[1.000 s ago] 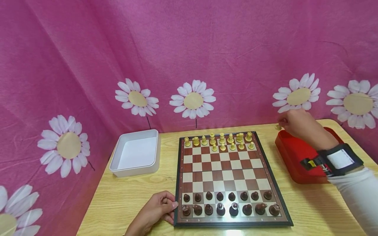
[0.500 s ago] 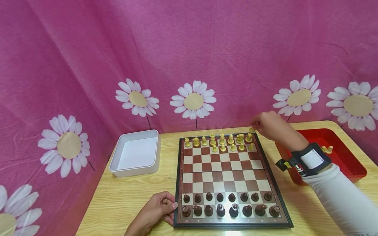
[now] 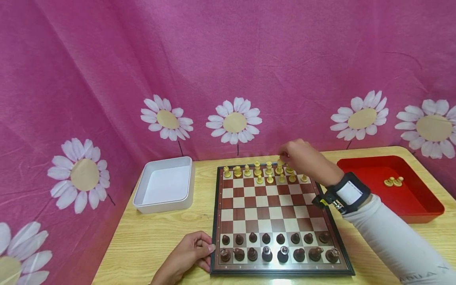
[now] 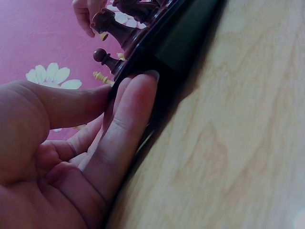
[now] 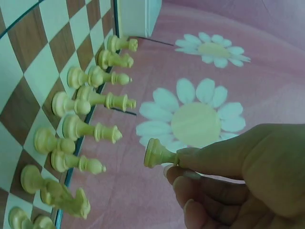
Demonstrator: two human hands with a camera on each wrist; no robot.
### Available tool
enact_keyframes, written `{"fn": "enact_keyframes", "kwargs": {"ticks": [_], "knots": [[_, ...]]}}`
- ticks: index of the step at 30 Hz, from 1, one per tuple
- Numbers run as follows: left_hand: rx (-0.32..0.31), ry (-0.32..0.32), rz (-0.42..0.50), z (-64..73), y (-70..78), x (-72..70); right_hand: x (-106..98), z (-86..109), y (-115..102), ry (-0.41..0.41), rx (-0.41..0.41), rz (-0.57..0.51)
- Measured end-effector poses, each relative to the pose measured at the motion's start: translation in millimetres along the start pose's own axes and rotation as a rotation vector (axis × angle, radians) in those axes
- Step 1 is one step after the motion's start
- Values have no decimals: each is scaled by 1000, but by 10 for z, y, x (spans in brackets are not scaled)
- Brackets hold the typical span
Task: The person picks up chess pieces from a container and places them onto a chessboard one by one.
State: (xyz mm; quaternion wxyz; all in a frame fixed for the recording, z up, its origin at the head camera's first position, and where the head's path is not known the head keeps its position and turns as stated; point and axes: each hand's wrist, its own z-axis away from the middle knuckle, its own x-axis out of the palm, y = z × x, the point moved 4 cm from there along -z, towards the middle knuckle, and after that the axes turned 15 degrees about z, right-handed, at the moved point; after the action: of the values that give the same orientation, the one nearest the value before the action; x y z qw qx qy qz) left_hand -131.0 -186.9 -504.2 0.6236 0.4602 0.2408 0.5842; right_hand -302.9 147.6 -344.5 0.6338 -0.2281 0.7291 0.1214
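My left hand (image 3: 189, 253) grips the near-left edge of the chessboard (image 3: 263, 213); in the left wrist view the thumb and fingers pinch its dark rim. My right hand (image 3: 305, 159) is above the far edge of the board. Between its thumb and fingertips it holds a cream pawn (image 5: 159, 153) by the head, base pointing away from the hand. Below stand a full cream back row, with a cream queen or king (image 5: 90, 130) near the middle, and several cream pawns (image 3: 270, 179) before it. Two rows of dark pieces, including a dark rook (image 4: 114, 28), stand on the near side.
On the right, a red tray (image 3: 424, 217) contains two cream pawns (image 3: 393, 181). A white tray (image 3: 164, 206) stands left of the board on the wooden table (image 3: 142, 245). A pink cloth (image 3: 285, 79) with daisies hangs behind.
My right hand has travelled left from the red tray, over the board's far right corner, carrying the pawn. The tray's pawns have come into sight. My left hand stays at the board edge.
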Motion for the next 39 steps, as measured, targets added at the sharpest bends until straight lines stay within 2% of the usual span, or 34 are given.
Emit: {"fn": "enact_keyframes", "kwargs": {"ticks": [14, 21, 28, 34, 39], "knots": [[16, -4, 11, 9, 19, -4, 179, -162, -345, -13, -80, 21], [12, -2, 8, -4, 24, -6, 280, -241, -513, -61, -90, -32], [2, 4, -5, -10, 20, -8, 362, -320, -597, -66, -90, -83], [-2, 1, -7, -11, 17, -8, 441, -352, -651, -74, -137, -97], [-7, -1, -5, 4, 21, 5, 520, -357, -663, -77, -147, -106]]}}
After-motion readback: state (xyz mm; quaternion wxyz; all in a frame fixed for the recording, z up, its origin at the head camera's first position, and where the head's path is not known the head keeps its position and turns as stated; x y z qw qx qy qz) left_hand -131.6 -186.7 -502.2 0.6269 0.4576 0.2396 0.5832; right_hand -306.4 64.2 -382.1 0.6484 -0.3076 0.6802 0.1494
